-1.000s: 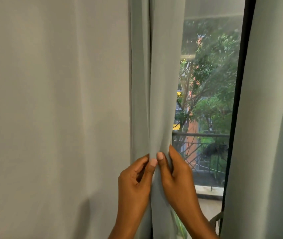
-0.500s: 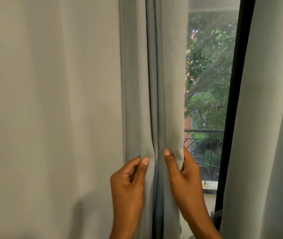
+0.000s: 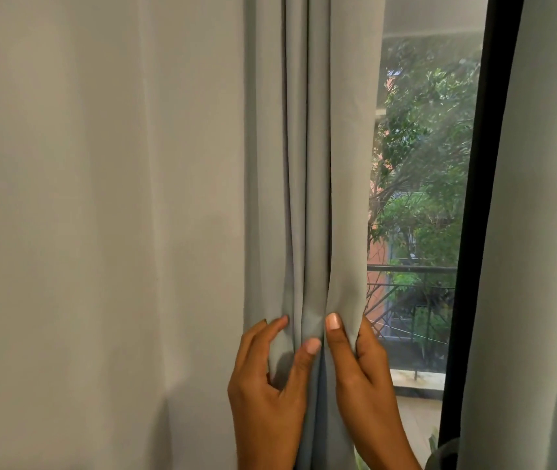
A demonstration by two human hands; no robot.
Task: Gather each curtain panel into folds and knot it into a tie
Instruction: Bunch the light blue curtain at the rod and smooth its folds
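A pale grey curtain panel hangs in front of me, its right edge bunched into vertical folds beside the window. My left hand pinches a fold between thumb and fingers at the left of the bunch. My right hand grips the folds at the curtain's free edge, thumb in front and fingers wrapped behind the cloth. The two thumbs nearly touch. The flat rest of the same panel spreads to the left. A second curtain panel hangs at the far right, untouched.
Between the panels a strip of window glass shows trees and a balcony railing outside. A black window frame runs vertically beside the right panel. Something dark and rounded sits low by the frame.
My left hand has taken in another fold and closed back toward my right hand. The bunch at the curtain's edge has grown thicker.
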